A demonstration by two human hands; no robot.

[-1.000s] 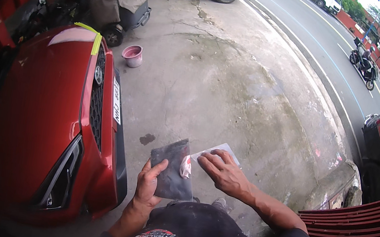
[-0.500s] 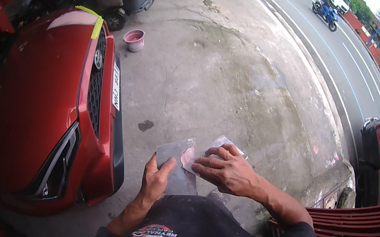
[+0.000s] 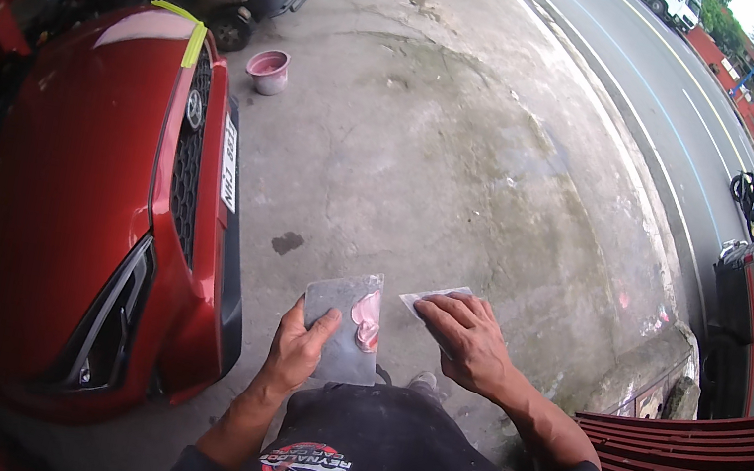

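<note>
Head view: before the dark shirt (image 3: 402, 467), the left hand (image 3: 294, 352) grips one grey plate (image 3: 342, 355) bearing one pink paste patch (image 3: 366, 314); the right hand (image 3: 478, 351) pinches one pale spreader (image 3: 410, 299), near but apart. The paste, I judge, is being worked; the next move calls for the spreader's edge meeting it.

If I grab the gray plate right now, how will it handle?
Probably stiff: the gray plate looks flat, with no visible sag in the left hand. Likely light: one hand holds it by its left side. Its right side could be slippery, since soft-looking pink paste sits along there.
</note>
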